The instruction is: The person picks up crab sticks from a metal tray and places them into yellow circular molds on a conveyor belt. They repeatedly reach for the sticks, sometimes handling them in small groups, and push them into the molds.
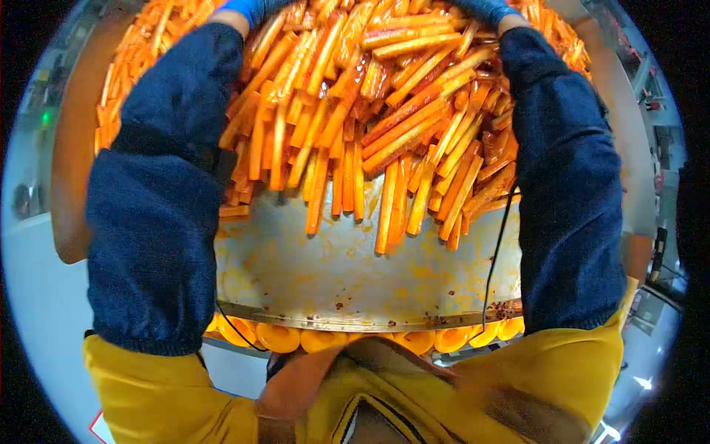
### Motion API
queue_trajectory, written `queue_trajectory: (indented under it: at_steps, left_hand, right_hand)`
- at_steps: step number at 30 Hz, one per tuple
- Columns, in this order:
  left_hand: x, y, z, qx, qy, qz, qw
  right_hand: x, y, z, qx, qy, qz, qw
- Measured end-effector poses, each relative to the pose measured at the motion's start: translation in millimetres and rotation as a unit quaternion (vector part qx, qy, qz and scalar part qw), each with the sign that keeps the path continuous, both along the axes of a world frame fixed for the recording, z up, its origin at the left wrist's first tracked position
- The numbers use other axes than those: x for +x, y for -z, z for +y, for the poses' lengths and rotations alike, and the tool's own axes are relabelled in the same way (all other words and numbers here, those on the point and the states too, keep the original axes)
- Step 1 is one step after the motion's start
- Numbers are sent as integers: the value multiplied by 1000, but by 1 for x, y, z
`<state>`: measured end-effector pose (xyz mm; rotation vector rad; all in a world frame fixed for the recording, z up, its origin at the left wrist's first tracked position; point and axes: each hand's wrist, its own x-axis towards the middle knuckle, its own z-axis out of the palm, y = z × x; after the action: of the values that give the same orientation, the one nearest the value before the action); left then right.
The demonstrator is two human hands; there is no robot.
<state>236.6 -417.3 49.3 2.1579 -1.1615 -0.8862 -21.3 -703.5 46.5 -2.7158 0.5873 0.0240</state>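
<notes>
A large heap of glossy orange-red food sticks (355, 103), coated in a red sauce, lies on a metal surface (333, 259) in front of me. Both arms reach over its sides. My left hand (255, 9), in a blue glove, is at the upper left of the pile, cut off by the frame's top edge. At the upper right, my gloved right hand (484, 9) is beside the sticks, also mostly cut off. The fingers of both hands are out of sight, so what they hold, if anything, cannot be seen.
The metal surface has a curved near rim (355, 324) with orange stains and dark red bits. Round yellow-orange pieces (322, 340) line the space below that rim. A dark cord (494, 259) hangs by my right sleeve. A tall curved wall (74, 170) stands at left.
</notes>
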Motion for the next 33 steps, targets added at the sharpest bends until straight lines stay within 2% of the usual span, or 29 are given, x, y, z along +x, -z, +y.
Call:
queue_trajectory:
  at_steps: [2,4,5,6,7,8,11,14,15,16,18,20,21,22,24,26,27,28,30,31,32,33]
  left_hand:
    - [8,12,-7,9,12,-44,999]
    - [4,23,-12,23,31,-99,994]
    - [0,26,-13,29,42,-125,991]
    - [-6,29,-13,35,55,-148,987]
    - [-9,34,-12,45,68,-171,982]
    - [-15,36,-8,52,81,-194,976]
    - [-33,43,5,65,114,-253,959]
    - [-53,62,23,28,181,-308,933]
    - [-86,30,36,62,187,-301,933]
    - [-122,-3,52,95,193,-293,932]
    - [-128,7,64,84,201,-332,918]
    - [-141,-8,81,113,235,-365,894]
    - [-149,-17,90,111,249,-344,899]
    - [-154,-19,97,101,249,-345,899]
    - [-159,-25,114,84,247,-364,894]
    - [-166,-49,136,80,178,-316,929]
    - [-178,-66,152,38,144,-320,935]
    - [-176,-61,168,-44,132,-374,917]
    - [-190,-72,194,-137,151,-459,865]
    - [-216,-77,208,-134,110,-383,907]
    - [-250,-84,222,-131,66,-304,941]
    - [-277,-75,234,-152,71,-261,951]
  right_hand:
    - [4,-51,39,75,97,38,992]
    - [6,-50,45,61,144,95,983]
    - [7,-37,34,0,97,70,993]
    - [8,-26,31,-24,100,91,991]
    - [11,2,10,-138,-70,109,982]
    - [11,24,-11,-247,-239,119,932]
    - [-24,-8,68,-88,-37,83,992]
    - [-79,-24,125,-36,22,74,996]
    - [-92,-14,129,25,27,66,997]
    - [-105,-15,142,-9,28,60,998]
    - [-132,-5,161,-144,9,10,989]
    - [-144,-32,188,-70,12,86,994]
    - [-153,-36,196,-38,17,96,995]
    - [-160,-42,204,-46,27,128,990]
    - [-183,-40,215,-31,26,44,998]
    - [-191,-41,203,67,-45,-71,994]
    - [-208,-79,228,59,-21,-50,997]
    - [-223,-88,234,-65,-8,-40,997]
    - [-244,-100,254,-117,-47,-49,991]
    - [-251,-92,269,-84,-98,-119,985]
    - [-256,-92,294,-57,-135,-87,985]
    - [-258,-77,314,-106,-180,-105,972]
